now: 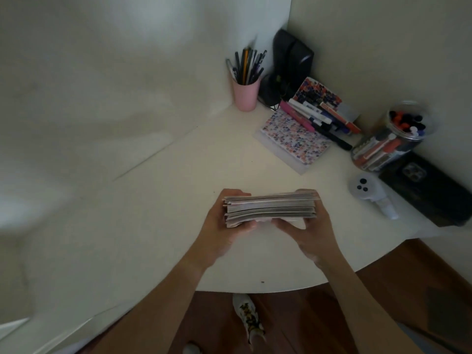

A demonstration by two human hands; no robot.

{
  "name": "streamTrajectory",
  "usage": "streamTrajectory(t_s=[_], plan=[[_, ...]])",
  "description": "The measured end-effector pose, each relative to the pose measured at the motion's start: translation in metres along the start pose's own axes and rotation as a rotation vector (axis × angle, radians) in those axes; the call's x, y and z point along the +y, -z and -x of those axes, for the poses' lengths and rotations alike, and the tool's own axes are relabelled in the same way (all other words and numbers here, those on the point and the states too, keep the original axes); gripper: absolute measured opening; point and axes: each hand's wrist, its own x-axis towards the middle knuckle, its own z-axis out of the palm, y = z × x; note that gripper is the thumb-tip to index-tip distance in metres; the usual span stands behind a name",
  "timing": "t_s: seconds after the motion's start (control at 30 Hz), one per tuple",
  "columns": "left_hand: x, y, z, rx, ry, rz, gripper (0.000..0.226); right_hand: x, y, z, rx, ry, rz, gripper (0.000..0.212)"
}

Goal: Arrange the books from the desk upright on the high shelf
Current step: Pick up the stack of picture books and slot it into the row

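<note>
You hold a stack of books (271, 208) between both hands above the white desk (158, 200), near its front edge. Your left hand (224, 226) grips the stack's left end, fingers curled behind it and thumb underneath at the front. Your right hand (310, 232) grips the right end, its fingers wrapped under the bottom book. The stack lies flat, page edges facing you, and whether it touches the desk cannot be told.

Behind the stack and to its right, a flowered notebook (296, 139) lies on the desk, with a heap of pens and markers (316, 116) at its far edge. A pink cup (245, 94) full of pencils stands behind the stack, near the corner of the walls, just beside a black device (291, 65). To the right of the stack are a clear jar (390, 141) of markers, a white spray bottle (370, 195) lying on its side, and a dark box (431, 192). Below the desk edge, a patterned shoe (249, 318) shows on the wooden floor (398, 277).
</note>
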Motion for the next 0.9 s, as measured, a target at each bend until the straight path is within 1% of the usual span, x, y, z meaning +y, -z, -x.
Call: streamTrajectory(t_s=[0.07,0.13,0.2,0.27,0.3,0.37,0.43,0.5,0.57,0.63,0.7,0.8,0.9], plan=[[-0.002,0.001,0.001,0.0,0.0,0.012,0.06,0.005,-0.003,-0.001,-0.015,-0.002,0.007,0.06],[-0.003,-0.001,0.0,-0.009,0.002,-0.002,0.066,0.003,-0.003,-0.004,-0.048,0.0,-0.021,0.073],[-0.001,-0.006,0.001,0.035,0.002,0.005,0.077,-0.001,-0.002,-0.007,-0.072,-0.017,-0.063,0.089],[0.002,-0.012,0.002,0.095,-0.023,0.055,0.088,-0.008,-0.006,-0.005,-0.055,-0.047,-0.103,0.091],[0.002,-0.016,0.002,0.12,-0.04,0.088,0.091,-0.009,-0.009,-0.004,-0.03,-0.055,-0.119,0.087],[0.003,-0.023,0.003,0.166,-0.067,0.133,0.093,-0.01,-0.016,-0.002,0.036,-0.054,-0.165,0.073],[0.006,-0.032,0.003,0.227,-0.075,0.156,0.086,-0.013,-0.026,-0.001,0.123,-0.04,-0.219,0.06],[0.012,-0.041,0.001,0.332,-0.069,0.167,0.067,-0.017,-0.036,-0.003,0.214,-0.026,-0.218,0.051],[0.014,-0.047,-0.004,0.45,-0.054,0.209,0.043,-0.018,-0.045,-0.008,0.314,-0.063,-0.225,0.039],[0.017,-0.049,-0.013,0.531,-0.037,0.25,0.032,-0.017,-0.049,-0.015,0.373,-0.097,-0.232,0.028],[0.017,-0.046,-0.02,0.535,-0.027,0.257,0.032,-0.017,-0.048,-0.022,0.378,-0.097,-0.211,0.022],[0.014,-0.04,-0.024,0.504,-0.03,0.202,0.039,-0.015,-0.045,-0.027,0.357,-0.055,-0.149,0.027],[0.012,-0.041,-0.025,0.462,0.03,0.216,0.04,-0.013,-0.048,-0.029,0.359,-0.055,-0.16,0.026]])
